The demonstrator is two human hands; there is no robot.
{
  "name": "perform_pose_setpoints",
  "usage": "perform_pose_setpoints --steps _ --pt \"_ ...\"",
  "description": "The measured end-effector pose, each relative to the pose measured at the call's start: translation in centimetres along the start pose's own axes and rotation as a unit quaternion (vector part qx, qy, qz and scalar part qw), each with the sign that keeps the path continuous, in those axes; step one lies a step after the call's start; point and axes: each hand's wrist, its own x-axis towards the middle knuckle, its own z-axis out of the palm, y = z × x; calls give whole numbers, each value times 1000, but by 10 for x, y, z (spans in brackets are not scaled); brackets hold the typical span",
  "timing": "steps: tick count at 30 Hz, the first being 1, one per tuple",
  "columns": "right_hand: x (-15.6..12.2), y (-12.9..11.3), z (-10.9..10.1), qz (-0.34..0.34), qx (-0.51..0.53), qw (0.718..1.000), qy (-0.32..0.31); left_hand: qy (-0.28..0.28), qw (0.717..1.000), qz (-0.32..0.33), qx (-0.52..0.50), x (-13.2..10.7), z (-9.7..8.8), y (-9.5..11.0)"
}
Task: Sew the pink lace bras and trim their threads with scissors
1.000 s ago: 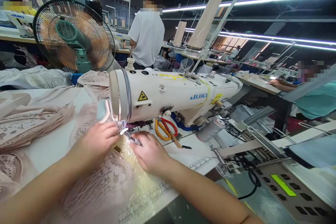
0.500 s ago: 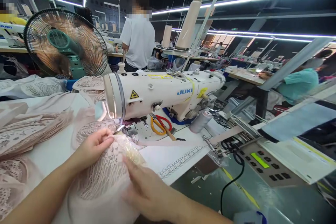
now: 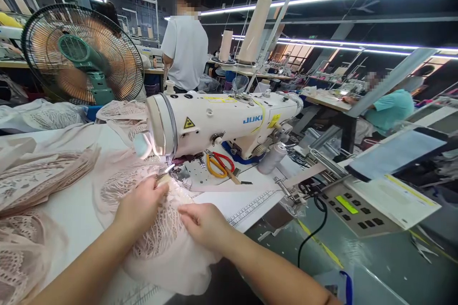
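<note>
Pale pink lace fabric (image 3: 161,236) lies under both hands, its far edge reaching the needle area of a white sewing machine (image 3: 200,126). My left hand (image 3: 141,202) is closed on the fabric just in front of the presser foot, thumb and fingers pinched together. Lower and to the right, my right hand (image 3: 203,224) pinches the lace's right edge. Sheer cloth hangs below this hand over the table's front edge. A narrow pink band (image 3: 229,186) runs across the machine bed from the right toward the needle. The machine head partly hides the needle.
Red-and-yellow-handled scissors (image 3: 218,166) and a grey thread cone (image 3: 272,158) lie right of the needle. Lace pieces (image 3: 39,176) are piled at left. A large fan (image 3: 84,55) stands behind. A control panel (image 3: 358,209) sits at right. People work in the background.
My left hand has moved slightly right with the fabric. My right hand, blurred and loosely spread before, is now closed on the lace edge. The cloth has shifted right.
</note>
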Motion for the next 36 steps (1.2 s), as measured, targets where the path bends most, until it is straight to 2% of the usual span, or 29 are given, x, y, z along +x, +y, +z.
perform_pose_setpoints --steps 5,11,16,19,27,31,36 --pt "4 1 -7 8 -55 998 -14 -31 998 15 48 5 -3 9" --pt "7 -1 -14 -7 -93 994 -56 -12 998 27 61 7 0 11" --pt "3 1 -12 -10 -90 994 -65 43 987 111 109 6 8 8" --pt "3 1 -12 -10 -95 993 -67 53 982 142 113 7 11 4" --pt "12 -1 -16 3 -111 992 -64 97 984 123 87 15 17 3" --pt "15 1 -16 1 -105 993 -54 95 988 97 75 15 14 7" --pt "19 2 -17 -4 -103 993 -53 96 989 97 59 16 13 8"
